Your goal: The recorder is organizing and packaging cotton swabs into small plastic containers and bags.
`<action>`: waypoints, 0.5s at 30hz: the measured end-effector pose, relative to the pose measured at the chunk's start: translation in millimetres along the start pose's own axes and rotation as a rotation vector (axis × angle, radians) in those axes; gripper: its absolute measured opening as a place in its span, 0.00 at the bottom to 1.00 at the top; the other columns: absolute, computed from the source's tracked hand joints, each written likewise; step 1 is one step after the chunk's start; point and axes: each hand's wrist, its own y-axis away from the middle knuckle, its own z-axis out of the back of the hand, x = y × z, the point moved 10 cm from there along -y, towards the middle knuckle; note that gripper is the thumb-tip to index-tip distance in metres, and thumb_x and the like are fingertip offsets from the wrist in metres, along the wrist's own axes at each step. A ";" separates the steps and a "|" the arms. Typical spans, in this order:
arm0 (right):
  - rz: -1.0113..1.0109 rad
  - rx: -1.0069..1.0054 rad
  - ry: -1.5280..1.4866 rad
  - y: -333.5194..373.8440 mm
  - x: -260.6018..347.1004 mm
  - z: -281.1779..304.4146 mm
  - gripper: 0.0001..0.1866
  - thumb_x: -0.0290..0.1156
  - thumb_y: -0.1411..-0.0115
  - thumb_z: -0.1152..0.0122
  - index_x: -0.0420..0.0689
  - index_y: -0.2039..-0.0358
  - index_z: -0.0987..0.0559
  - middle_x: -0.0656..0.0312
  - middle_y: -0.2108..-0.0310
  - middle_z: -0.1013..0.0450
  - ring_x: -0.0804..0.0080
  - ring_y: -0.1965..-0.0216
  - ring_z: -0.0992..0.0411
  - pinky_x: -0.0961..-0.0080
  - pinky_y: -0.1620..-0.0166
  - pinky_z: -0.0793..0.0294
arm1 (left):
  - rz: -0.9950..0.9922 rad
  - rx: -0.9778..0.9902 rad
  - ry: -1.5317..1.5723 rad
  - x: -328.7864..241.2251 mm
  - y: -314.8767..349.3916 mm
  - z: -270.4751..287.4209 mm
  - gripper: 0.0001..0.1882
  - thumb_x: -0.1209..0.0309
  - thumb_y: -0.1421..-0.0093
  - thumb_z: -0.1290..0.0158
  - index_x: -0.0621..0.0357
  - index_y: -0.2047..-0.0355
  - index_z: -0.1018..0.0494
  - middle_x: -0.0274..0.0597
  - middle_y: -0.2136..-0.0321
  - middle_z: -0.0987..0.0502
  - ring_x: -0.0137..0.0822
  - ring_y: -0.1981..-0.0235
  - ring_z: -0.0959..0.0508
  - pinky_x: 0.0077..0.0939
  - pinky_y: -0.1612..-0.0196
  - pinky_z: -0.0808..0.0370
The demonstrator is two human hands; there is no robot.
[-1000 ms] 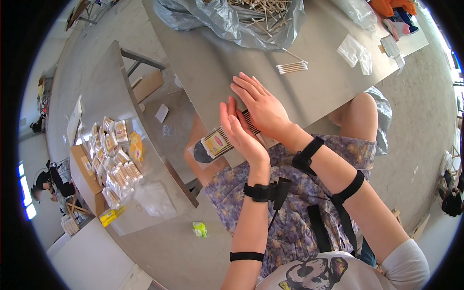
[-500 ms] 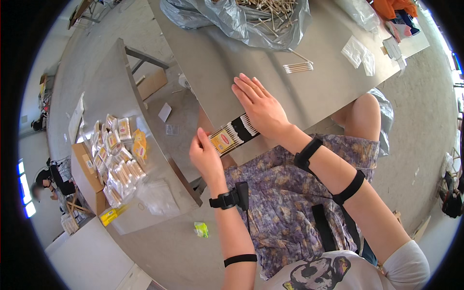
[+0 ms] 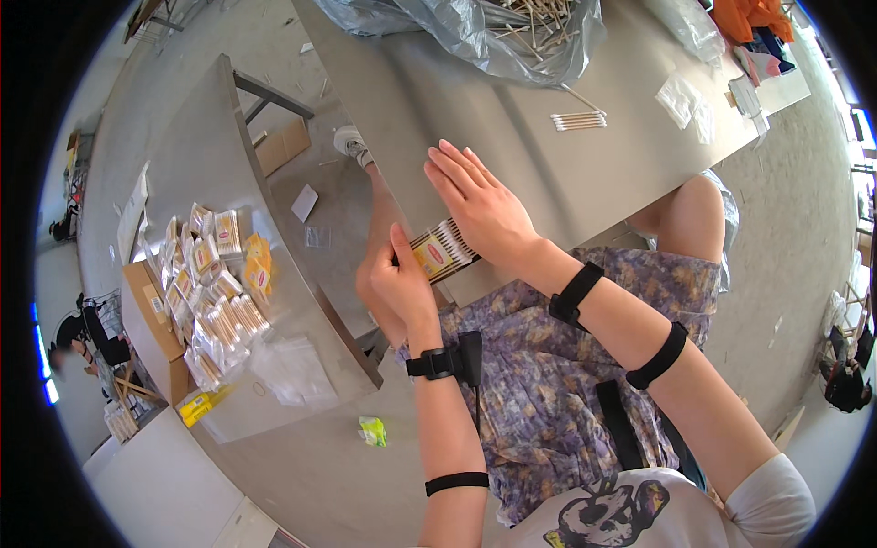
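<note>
My left hand (image 3: pixel 404 285) grips a small flat pack of cotton swabs (image 3: pixel 439 254) with a yellow and red label, its thumb along the near end. The pack is held tilted at the edge of the metal table (image 3: pixel 512 183). My right hand (image 3: pixel 489 212) lies flat with fingers stretched out, its palm side against the pack's far end, where white swab tips show. That palm hides part of the end. Several loose swabs (image 3: pixel 577 121) lie in a row on the table beyond my right hand.
A grey plastic bag (image 3: pixel 457 41) holds a heap of swabs (image 3: pixel 539 20) at the table's far side. Clear plastic bags (image 3: pixel 683 102) lie at right. On the left table, many filled swab packs (image 3: pixel 215 292) are piled beside a cardboard box (image 3: pixel 151 329) and flat clear bags (image 3: pixel 294 370).
The black strip between the label and the swab tips no longer shows; the tips now sit close to the label. My left hand has come nearer my right palm.
</note>
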 end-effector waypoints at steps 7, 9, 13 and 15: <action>-0.075 -0.039 -0.282 -4.6 10.1 -2.3 0.27 0.25 0.41 0.47 0.31 0.41 0.32 0.49 0.36 0.37 0.56 0.30 0.46 0.61 0.27 0.47 | -0.002 -0.028 -0.050 6.8 -3.1 3.8 0.25 0.54 0.31 0.50 0.69 0.64 0.20 0.53 0.78 0.22 0.37 0.79 0.28 0.34 0.72 0.30; -0.094 -0.072 -0.392 -8.3 21.9 -3.8 0.27 0.25 0.41 0.47 0.32 0.41 0.32 0.49 0.37 0.37 0.55 0.30 0.46 0.61 0.28 0.47 | -0.071 -0.063 -0.012 3.4 -3.4 5.7 0.25 0.55 0.31 0.49 0.70 0.67 0.21 0.52 0.81 0.24 0.34 0.80 0.30 0.33 0.73 0.31; -0.192 -0.110 -0.748 -7.0 24.7 -3.3 0.24 0.27 0.36 0.48 0.36 0.40 0.32 0.49 0.38 0.35 0.54 0.32 0.42 0.61 0.29 0.44 | -0.012 -0.084 0.132 9.7 -4.2 -0.6 0.20 0.65 0.32 0.47 0.72 0.75 0.26 0.56 0.79 0.25 0.41 0.79 0.30 0.35 0.72 0.33; -0.259 -0.096 -0.948 -5.3 16.0 -2.5 0.23 0.30 0.33 0.49 0.37 0.39 0.32 0.49 0.38 0.35 0.55 0.32 0.41 0.63 0.30 0.43 | -0.109 -0.008 -0.018 5.7 -8.2 -0.1 0.24 0.59 0.31 0.49 0.72 0.74 0.26 0.53 0.79 0.24 0.39 0.78 0.28 0.35 0.71 0.32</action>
